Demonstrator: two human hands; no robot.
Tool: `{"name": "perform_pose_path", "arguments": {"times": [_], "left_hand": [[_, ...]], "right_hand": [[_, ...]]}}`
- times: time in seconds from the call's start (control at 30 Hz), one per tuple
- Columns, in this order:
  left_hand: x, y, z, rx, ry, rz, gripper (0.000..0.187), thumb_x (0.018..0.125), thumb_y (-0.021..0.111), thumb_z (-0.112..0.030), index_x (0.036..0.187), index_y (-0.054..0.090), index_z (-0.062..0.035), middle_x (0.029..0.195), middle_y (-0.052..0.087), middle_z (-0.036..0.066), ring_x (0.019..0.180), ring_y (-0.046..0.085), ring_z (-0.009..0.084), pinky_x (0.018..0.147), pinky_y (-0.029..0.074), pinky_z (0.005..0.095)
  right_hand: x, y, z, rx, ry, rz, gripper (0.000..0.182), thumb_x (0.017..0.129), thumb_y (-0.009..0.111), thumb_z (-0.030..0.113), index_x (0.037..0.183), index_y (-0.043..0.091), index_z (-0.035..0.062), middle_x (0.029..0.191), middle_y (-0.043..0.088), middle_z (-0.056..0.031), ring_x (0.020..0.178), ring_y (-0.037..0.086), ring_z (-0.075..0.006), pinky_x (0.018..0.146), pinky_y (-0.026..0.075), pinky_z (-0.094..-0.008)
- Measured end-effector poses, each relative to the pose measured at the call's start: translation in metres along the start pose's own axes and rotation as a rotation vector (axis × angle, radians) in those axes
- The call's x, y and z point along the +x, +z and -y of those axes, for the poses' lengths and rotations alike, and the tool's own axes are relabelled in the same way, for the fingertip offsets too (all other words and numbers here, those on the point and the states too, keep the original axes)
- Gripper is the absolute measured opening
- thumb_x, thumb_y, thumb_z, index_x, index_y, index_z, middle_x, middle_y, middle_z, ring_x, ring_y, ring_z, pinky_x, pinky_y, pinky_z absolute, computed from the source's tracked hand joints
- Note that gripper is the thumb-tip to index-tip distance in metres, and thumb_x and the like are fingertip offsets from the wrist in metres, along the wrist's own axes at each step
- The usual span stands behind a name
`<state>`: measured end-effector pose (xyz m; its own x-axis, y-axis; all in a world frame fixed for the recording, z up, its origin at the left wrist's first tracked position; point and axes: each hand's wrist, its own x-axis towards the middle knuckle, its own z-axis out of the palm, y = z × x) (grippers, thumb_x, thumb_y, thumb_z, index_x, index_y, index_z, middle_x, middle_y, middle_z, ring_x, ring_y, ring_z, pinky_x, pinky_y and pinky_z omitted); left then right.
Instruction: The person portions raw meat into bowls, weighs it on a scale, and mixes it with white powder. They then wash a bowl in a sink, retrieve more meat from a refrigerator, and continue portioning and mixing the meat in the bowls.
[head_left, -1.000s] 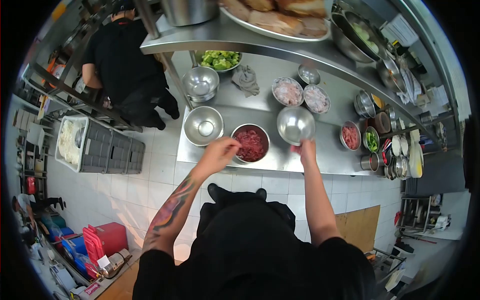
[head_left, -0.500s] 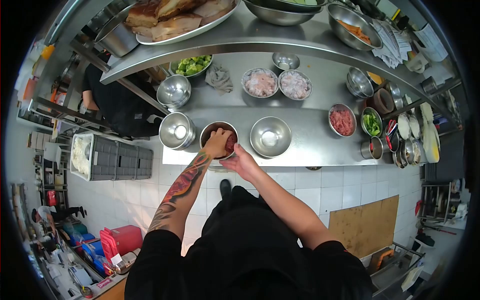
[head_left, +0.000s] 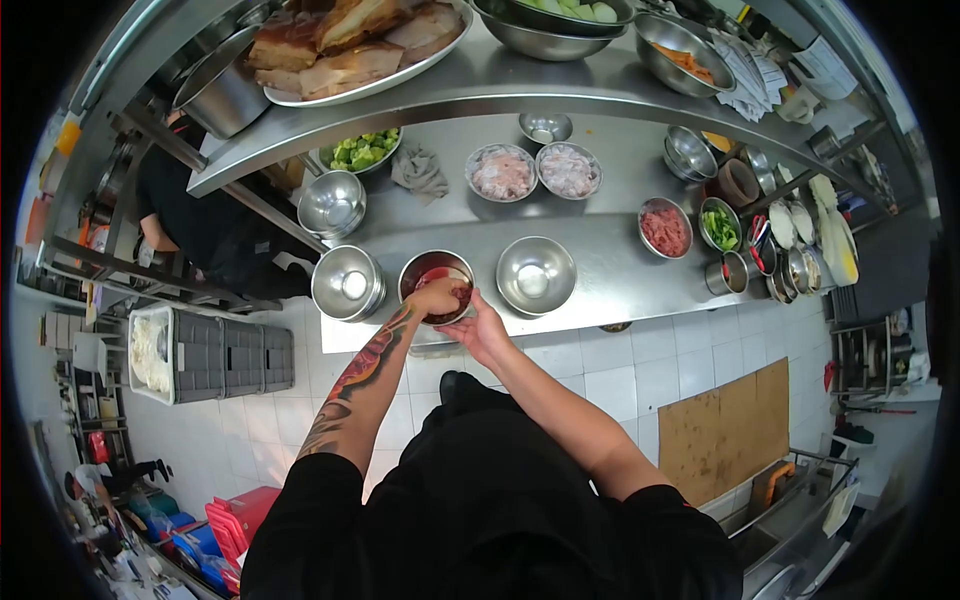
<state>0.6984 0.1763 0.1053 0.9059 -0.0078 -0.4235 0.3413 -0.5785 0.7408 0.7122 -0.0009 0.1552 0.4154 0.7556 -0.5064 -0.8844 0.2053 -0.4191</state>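
Observation:
A deep steel bowl (head_left: pixel 408 268) stands near the counter's front edge with dark red raw meat (head_left: pixel 462 299) and reddish liquid inside. Reaching into it, my left hand (head_left: pixel 438 296) has its fingers curled down into the meat, the tips hidden. My right hand (head_left: pixel 482 330) cups the bowl's lower right side, thumb up along the wall. Left of the bowl is a stack of steel bowls (head_left: pixel 347 284); to its right sits a steel bowl (head_left: pixel 537 276) with nothing in it.
Behind are two bowls of pale floured meat (head_left: pixel 502 174), a grey cloth (head_left: pixel 419 174) and broccoli (head_left: pixel 362 151). Pink meat (head_left: pixel 664 230) and green vegetables (head_left: pixel 719 227) stand right. An overhead shelf (head_left: pixel 480 104) crosses the far side. A co-worker (head_left: pixel 200 225) is at left beyond grey crates (head_left: pixel 225 354).
My left hand has moved lower and rightward inside the bowl, exposing red liquid at its far side. My right hand stays on the bowl. The camera view has shifted slightly.

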Motion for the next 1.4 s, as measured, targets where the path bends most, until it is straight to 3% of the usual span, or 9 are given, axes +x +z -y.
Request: {"name": "perform_pose_path", "arguments": {"times": [0.3,0.5,0.63,0.73,0.8,0.93,1.0,1.23,1.4], "left_hand": [[0.009,-0.005,-0.035,-0.369,0.144,0.03,0.013,0.079,0.067,-0.006,0.091,0.064,-0.0045,0.079,0.061,-0.002,0.074,0.055,0.0079,0.069,0.046,0.0267],[-0.006,-0.024,-0.045,-0.619,0.099,-0.105,0.031,0.08,0.069,-0.003,0.111,0.066,-0.0005,0.095,0.071,0.002,0.085,0.066,0.0123,0.079,0.052,0.0283],[-0.014,-0.035,-0.044,-0.711,0.074,-0.179,0.03,0.082,0.071,-0.004,0.111,0.067,-0.003,0.1,0.072,0.004,0.089,0.067,0.0125,0.082,0.053,0.0286],[-0.023,-0.038,-0.058,-0.831,0.004,-0.24,0.028,0.084,0.072,-0.005,0.111,0.066,-0.0036,0.098,0.072,0.004,0.088,0.068,0.0128,0.082,0.055,0.029],[-0.015,-0.036,-0.048,-0.853,0.052,-0.298,0.026,0.085,0.072,-0.005,0.11,0.066,-0.0038,0.097,0.072,0.004,0.086,0.068,0.0125,0.08,0.055,0.0283],[-0.014,-0.038,-0.046,-0.86,0.082,-0.345,0.024,0.085,0.072,-0.005,0.108,0.066,-0.004,0.097,0.072,0.004,0.085,0.068,0.0121,0.08,0.055,0.0277],[-0.019,-0.04,-0.049,-0.844,0.09,-0.37,0.024,0.085,0.072,-0.004,0.108,0.065,-0.0044,0.097,0.072,0.004,0.085,0.068,0.012,0.08,0.056,0.0282],[-0.033,-0.031,-0.094,-0.878,0.09,-0.325,0.021,0.086,0.07,-0.002,0.106,0.065,-0.0043,0.094,0.072,0.004,0.084,0.068,0.0117,0.079,0.056,0.0281],[-0.012,0.001,-0.124,-0.785,0.178,-0.067,0.018,0.087,0.068,-0.001,0.102,0.06,-0.0025,0.093,0.072,0.008,0.075,0.068,0.0132,0.067,0.056,0.0265]], "right_hand": [[-0.01,-0.011,0.014,-0.016,-0.014,-0.111,0.068,0.107,0.032,0.053,0.148,0.029,-0.0001,0.138,0.047,-0.0326,0.127,0.053,-0.0432,0.107,0.047,-0.0529],[-0.033,-0.044,0.024,-0.083,0.104,-0.198,0.078,0.106,0.043,0.048,0.159,0.006,0.0045,0.155,0.024,-0.0358,0.132,0.047,-0.0485,0.105,0.047,-0.0553],[-0.066,-0.093,0.043,-0.139,0.061,-0.228,0.076,0.106,0.043,0.048,0.156,0.012,0.0014,0.149,0.033,-0.0347,0.122,0.056,-0.0468,0.099,0.053,-0.0541],[-0.07,-0.112,0.064,-0.204,-0.026,-0.378,0.074,0.104,0.047,0.047,0.152,0.018,-0.0012,0.137,0.046,-0.0299,0.1,0.068,-0.0423,0.083,0.061,-0.0494],[-0.058,-0.112,0.084,-0.357,-0.272,-0.539,0.058,0.101,0.058,0.029,0.139,0.031,-0.0038,0.116,0.055,-0.0228,0.076,0.072,-0.0353,0.064,0.065,-0.0416],[-0.029,-0.127,0.082,-0.484,-0.448,-0.583,0.043,0.095,0.062,0.012,0.124,0.035,-0.0044,0.106,0.052,-0.0192,0.069,0.071,-0.0317,0.057,0.065,-0.0381],[-0.037,-0.128,0.076,-0.436,-0.486,-0.632,0.029,0.087,0.061,-0.002,0.103,0.038,0.0003,0.095,0.054,-0.0167,0.064,0.07,-0.0275,0.053,0.064,-0.0356],[-0.047,-0.129,0.037,-0.382,-0.417,-0.483,0.025,0.09,0.064,0.004,0.09,0.039,0.0038,0.084,0.059,-0.0151,0.064,0.071,-0.0267,0.053,0.064,-0.0369],[-0.052,-0.118,0.037,-0.381,-0.422,-0.483,0.023,0.091,0.063,0.004,0.085,0.04,0.0052,0.08,0.059,-0.0131,0.06,0.069,-0.0249,0.052,0.064,-0.037]]}}
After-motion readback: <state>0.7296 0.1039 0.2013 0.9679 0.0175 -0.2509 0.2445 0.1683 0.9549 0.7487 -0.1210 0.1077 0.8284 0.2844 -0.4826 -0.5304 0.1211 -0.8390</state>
